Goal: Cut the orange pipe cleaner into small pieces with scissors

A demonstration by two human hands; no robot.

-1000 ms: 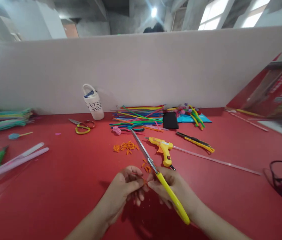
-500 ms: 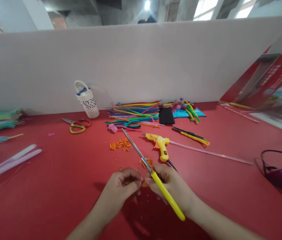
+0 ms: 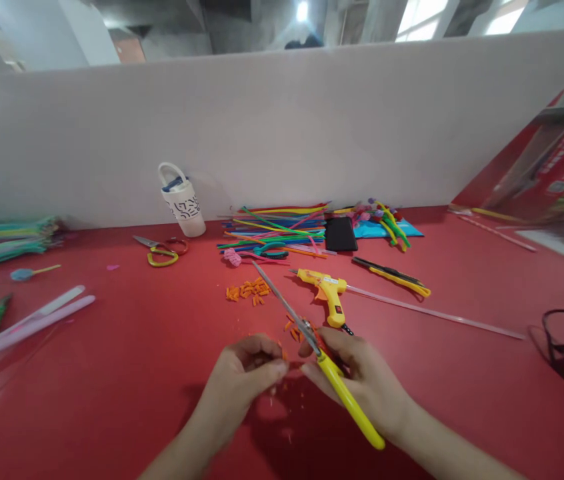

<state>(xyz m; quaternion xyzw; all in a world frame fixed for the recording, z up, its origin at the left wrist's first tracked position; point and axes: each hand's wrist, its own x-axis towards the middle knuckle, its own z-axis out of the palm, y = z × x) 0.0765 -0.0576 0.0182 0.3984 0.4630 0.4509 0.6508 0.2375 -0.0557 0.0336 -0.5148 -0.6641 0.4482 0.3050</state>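
Evidently, small-piece work is going on over a red table, which is spreading out beneath and around both of the person's hands. Well beyond the hands, a bundle of coloured stems is lying toward the far edge. The right hand is grasping a pair of scissors, the yellow handle slanting back toward the wrist and the blades pointing forward and leftward; how the fingers are passing through the other loop is not showing clearly. The left hand is curling thumb against fingers, just apart from the right fingertips. Beyond the right hand, a yellow glue gun is lying on its side. Ahead of the left hand, an orange pile is resting, and nearer, by the scissors' pivot, some loose orange bits are lying. Between the left fingertips, the hand is pinching a small orange piece. The step in hand is seemingly handling cut snippets; the next move would be calling for a steady left pinch and blades kept clear of the fingertips.
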